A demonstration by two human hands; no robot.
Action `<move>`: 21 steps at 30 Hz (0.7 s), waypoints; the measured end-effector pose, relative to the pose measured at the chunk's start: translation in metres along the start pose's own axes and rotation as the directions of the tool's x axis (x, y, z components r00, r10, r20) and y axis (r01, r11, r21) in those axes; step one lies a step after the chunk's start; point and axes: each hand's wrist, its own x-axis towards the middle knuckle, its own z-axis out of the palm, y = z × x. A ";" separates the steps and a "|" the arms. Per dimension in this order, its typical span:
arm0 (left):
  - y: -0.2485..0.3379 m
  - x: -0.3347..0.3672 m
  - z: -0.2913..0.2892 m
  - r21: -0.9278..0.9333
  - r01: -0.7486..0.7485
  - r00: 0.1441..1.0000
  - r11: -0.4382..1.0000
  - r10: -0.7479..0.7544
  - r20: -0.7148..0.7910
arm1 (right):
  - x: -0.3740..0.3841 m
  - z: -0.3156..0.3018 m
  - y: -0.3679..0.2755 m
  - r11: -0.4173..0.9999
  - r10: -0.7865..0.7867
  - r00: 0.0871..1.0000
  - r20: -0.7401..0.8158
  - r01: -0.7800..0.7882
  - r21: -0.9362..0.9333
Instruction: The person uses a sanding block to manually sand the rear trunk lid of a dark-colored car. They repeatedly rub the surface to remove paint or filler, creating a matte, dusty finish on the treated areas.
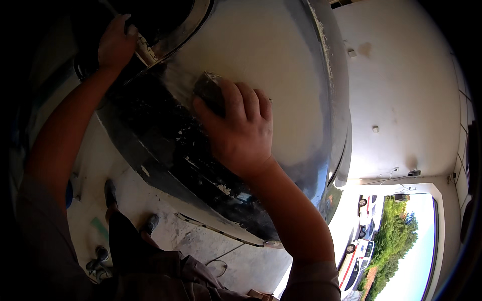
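Observation:
My right hand (pixel 243 120) is closed around a dark, dusty sanding block (pixel 208 93) and presses it on the car's body panel (pixel 286 85). That panel is coated in beige filler, with grey and black areas round it. Up at the left, my left hand (pixel 118 42) has its fingers curled at the edge of a dark opening in the car body, next to a chipped, pale strip (pixel 145 50). Its fingertips are partly in shadow. Below my right hand, the black lower bodywork (pixel 170 135) shows scratches and pale flakes.
My feet stand on a dusty concrete floor (pixel 175 241) beside the car. A cable or hose (pixel 221 261) lies there. To the right rise a pale wall (pixel 401 100) and a wide doorway (pixel 434 241), with parked vehicles (pixel 356 261) and trees outside.

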 end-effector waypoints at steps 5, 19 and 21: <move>-0.018 0.000 -0.005 0.021 -0.067 0.998 0.998 0.067 -0.017 | -0.143 -0.085 0.054 0.988 0.148 0.988 0.050 -0.146 -0.042; 0.035 0.000 -0.028 -0.046 -0.044 0.999 0.998 0.044 -0.013 | 0.034 0.022 -0.019 0.985 0.052 0.998 -0.047 -0.059 -0.161; 0.021 -0.002 -0.035 -0.016 -0.036 0.999 0.999 0.036 -0.026 | 0.006 0.004 -0.017 0.989 0.089 0.995 -0.036 -0.093 -0.117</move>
